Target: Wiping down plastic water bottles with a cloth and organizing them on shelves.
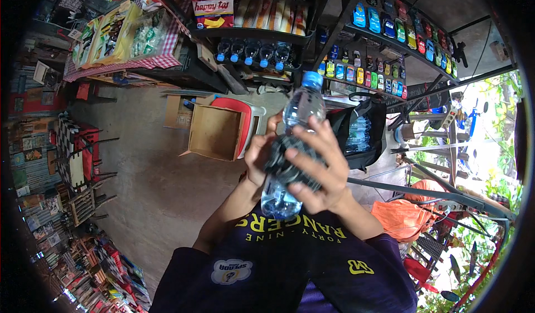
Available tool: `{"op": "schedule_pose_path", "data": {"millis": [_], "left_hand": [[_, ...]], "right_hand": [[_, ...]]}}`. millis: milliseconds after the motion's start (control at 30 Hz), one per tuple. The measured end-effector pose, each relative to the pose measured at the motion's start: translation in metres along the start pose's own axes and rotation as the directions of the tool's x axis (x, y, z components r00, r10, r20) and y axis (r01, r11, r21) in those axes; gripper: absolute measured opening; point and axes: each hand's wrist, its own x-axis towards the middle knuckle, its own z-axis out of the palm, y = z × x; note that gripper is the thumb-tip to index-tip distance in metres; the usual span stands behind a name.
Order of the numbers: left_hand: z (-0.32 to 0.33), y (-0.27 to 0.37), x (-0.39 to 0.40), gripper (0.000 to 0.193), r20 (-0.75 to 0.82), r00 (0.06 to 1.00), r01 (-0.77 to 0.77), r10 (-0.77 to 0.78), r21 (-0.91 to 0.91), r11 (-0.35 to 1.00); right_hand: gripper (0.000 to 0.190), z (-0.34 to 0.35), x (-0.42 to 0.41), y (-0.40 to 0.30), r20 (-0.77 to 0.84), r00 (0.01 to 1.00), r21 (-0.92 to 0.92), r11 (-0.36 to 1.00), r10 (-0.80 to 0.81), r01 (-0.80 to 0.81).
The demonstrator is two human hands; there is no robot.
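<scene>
A clear plastic water bottle (299,106) with a blue cap stands tilted in front of my chest, cap end away from me. A dark patterned cloth (279,156) covers its middle, somewhat blurred. My right hand (321,166) presses the cloth against the bottle with spread fingers. From the other side, my left hand (256,156) holds the bottle and cloth; part of that grip is hidden. Beyond my right hand, a black bag (376,133) holds several more bottles (358,133).
An open cardboard box (215,133) rests on a red and white seat (250,122). Ahead are a shelf with several capped bottles (250,54), snack packs (213,12) and racks of toy cars (388,26). A metal bar (418,191) runs along the right.
</scene>
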Motion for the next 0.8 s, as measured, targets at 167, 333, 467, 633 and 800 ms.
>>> {"op": "schedule_pose_path", "data": {"millis": [167, 333, 467, 633, 800], "left_hand": [[0.019, -0.007, 0.004, 0.062, -0.317, 0.948, 0.056, -0.035, 0.056, 0.997], [0.011, 0.013, 0.011, 0.053, -0.249, 0.962, 0.133, -0.108, 0.083, 0.988], [0.002, 0.006, -0.003, 0.067, -0.175, 0.982, 0.082, -0.072, 0.051, 0.995], [0.021, 0.002, 0.012, 0.064, -0.200, 0.980, 0.017, 0.020, 0.184, 0.983], [0.004, 0.021, 0.017, 0.064, -0.041, 0.985, 0.171, -0.169, 0.050, 0.984]], "right_hand": [[0.042, -0.001, -0.004, 0.007, -0.098, 0.991, 0.033, 0.996, 0.086, -0.083], [0.043, 0.004, -0.015, -0.014, 0.028, 0.999, 0.071, 0.997, -0.034, 0.032], [0.042, 0.002, -0.002, -0.004, 0.002, 0.999, 0.052, 0.998, -0.043, 0.043], [0.043, 0.008, -0.015, 0.009, -0.170, 0.983, 0.122, 0.991, 0.074, -0.054], [0.042, 0.006, -0.025, -0.017, 0.140, 0.964, 0.081, 0.973, -0.225, 0.215]]}}
